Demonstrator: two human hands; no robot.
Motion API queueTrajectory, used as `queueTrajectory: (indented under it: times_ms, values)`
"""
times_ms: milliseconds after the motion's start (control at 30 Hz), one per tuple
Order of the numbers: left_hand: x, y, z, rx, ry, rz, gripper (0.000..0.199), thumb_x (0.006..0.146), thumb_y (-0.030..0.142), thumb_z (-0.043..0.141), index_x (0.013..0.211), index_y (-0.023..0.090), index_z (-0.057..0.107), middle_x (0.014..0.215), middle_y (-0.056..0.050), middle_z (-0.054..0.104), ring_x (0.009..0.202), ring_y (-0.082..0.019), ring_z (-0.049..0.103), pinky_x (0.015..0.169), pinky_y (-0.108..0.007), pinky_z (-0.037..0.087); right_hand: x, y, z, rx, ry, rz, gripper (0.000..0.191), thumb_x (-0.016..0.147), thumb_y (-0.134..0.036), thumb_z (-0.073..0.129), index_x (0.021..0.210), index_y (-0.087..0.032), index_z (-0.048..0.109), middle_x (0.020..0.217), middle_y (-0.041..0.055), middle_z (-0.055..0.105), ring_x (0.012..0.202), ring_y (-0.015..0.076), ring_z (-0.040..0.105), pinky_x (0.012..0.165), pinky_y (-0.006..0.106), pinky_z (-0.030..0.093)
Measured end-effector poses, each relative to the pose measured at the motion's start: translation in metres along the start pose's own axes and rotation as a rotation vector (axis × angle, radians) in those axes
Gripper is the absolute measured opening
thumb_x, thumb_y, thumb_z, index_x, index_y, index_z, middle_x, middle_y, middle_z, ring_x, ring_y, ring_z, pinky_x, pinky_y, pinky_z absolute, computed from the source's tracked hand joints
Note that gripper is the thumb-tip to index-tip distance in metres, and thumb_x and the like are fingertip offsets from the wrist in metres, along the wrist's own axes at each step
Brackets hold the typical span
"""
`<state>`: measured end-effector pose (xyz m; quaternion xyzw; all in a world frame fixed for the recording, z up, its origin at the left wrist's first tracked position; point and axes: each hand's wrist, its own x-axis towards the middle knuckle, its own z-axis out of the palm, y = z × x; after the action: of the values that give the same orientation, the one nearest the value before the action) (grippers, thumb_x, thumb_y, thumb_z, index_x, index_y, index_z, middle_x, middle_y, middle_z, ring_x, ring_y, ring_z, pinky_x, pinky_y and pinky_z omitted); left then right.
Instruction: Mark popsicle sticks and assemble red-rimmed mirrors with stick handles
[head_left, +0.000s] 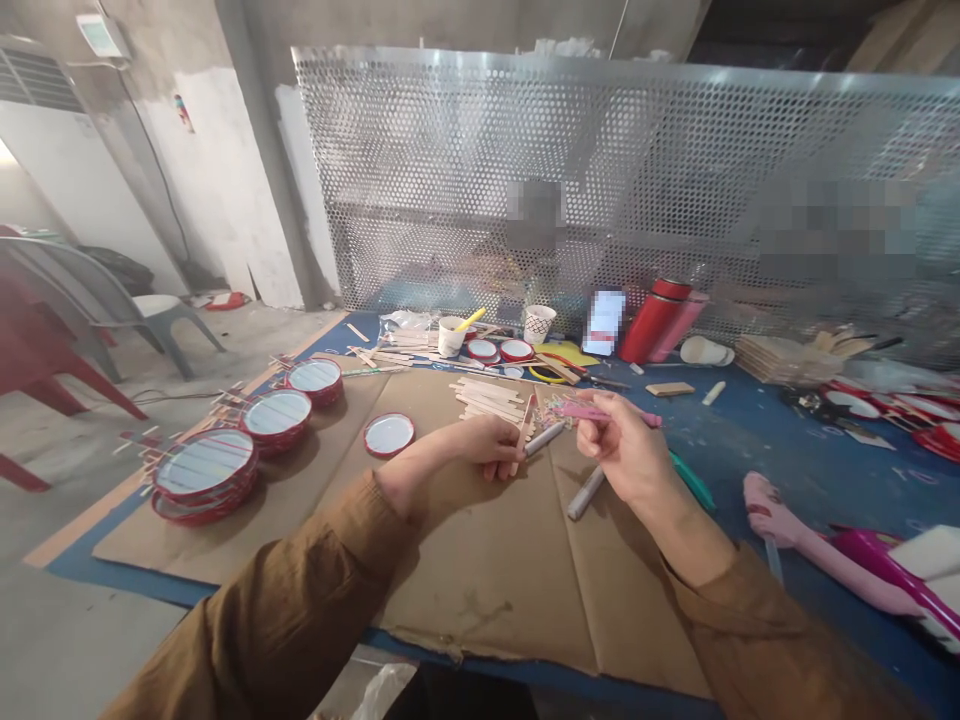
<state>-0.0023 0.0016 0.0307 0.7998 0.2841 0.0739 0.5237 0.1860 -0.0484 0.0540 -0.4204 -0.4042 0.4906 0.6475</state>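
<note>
Above the cardboard sheet [480, 580], my left hand [487, 445] is closed around a thin wooden craft stick [526, 425], held nearly upright. My right hand [626, 445] grips a slim pink pen-like tool [589, 411] that points left toward the stick; its exact kind is unclear. Just beyond the hands lie a heap of craft sticks [487, 398] and a pile of small coloured bits [553, 410]. A grey marker [545, 438] lies between my hands, and another grey marker [586, 493] rests below my right hand. One red-rimmed white disc [389, 434] sits left of my left forearm.
Stacks of red-rimmed discs with sticks [206, 465] line the left side. Paper cups [452, 338], a phone [604, 322] and a red bottle [652, 322] stand before the perforated metal panel [480, 160]. A pink hand-shaped object [810, 545] lies right.
</note>
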Motion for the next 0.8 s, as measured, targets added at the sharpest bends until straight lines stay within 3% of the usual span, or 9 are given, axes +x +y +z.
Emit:
queueTrajectory:
  times_ms: [233,400,500,700,800]
  values:
    - [0.0,-0.002,-0.001,-0.02,-0.023,0.019,0.011,0.079,0.012,0.045,0.075,0.014,0.055,0.057,0.004,0.056,0.046,-0.005,0.05,0.048,-0.016,0.04,-0.005,0.003,0.004,-0.03,-0.003,-0.013,0.022,0.07,-0.031,0.067,0.065,-0.019,0.048,0.038,-0.0074,0.046,0.03,0.0054,0.037,0.031,0.016,0.025]
    - [0.0,-0.002,-0.001,-0.004,-0.024,0.008,0.013,0.079,0.011,0.044,0.074,0.013,0.055,0.057,0.004,0.056,0.046,-0.005,0.049,0.048,-0.017,0.041,-0.003,0.0,0.002,-0.013,0.017,-0.019,0.022,0.069,-0.03,0.068,0.063,-0.019,0.049,0.036,-0.0073,0.045,0.03,0.0054,0.035,0.031,0.016,0.024]
    - [0.0,-0.002,-0.001,-0.002,-0.026,0.005,0.013,0.081,0.013,0.043,0.077,0.013,0.056,0.058,0.003,0.057,0.046,-0.005,0.05,0.049,-0.017,0.042,-0.004,0.0,0.001,-0.068,-0.053,-0.026,0.022,0.071,-0.032,0.067,0.064,-0.019,0.051,0.04,-0.0063,0.047,0.033,0.0065,0.038,0.032,0.018,0.027]
    - [-0.004,0.001,-0.002,-0.049,-0.019,0.009,0.009,0.081,0.014,0.047,0.078,0.014,0.055,0.059,0.003,0.057,0.048,-0.006,0.052,0.05,-0.018,0.042,-0.021,0.004,0.005,-0.543,-0.153,-0.354,0.021,0.084,-0.035,0.056,0.071,-0.02,0.053,0.053,-0.0045,0.054,0.041,0.0079,0.048,0.044,0.021,0.039]
    - [-0.005,0.001,-0.002,-0.056,-0.012,0.018,0.009,0.08,0.015,0.047,0.076,0.014,0.055,0.059,0.003,0.056,0.048,-0.006,0.05,0.05,-0.017,0.041,-0.028,0.005,0.008,-0.693,-0.191,-0.453,0.02,0.087,-0.035,0.053,0.073,-0.02,0.052,0.054,-0.0045,0.053,0.044,0.0084,0.05,0.048,0.022,0.04]
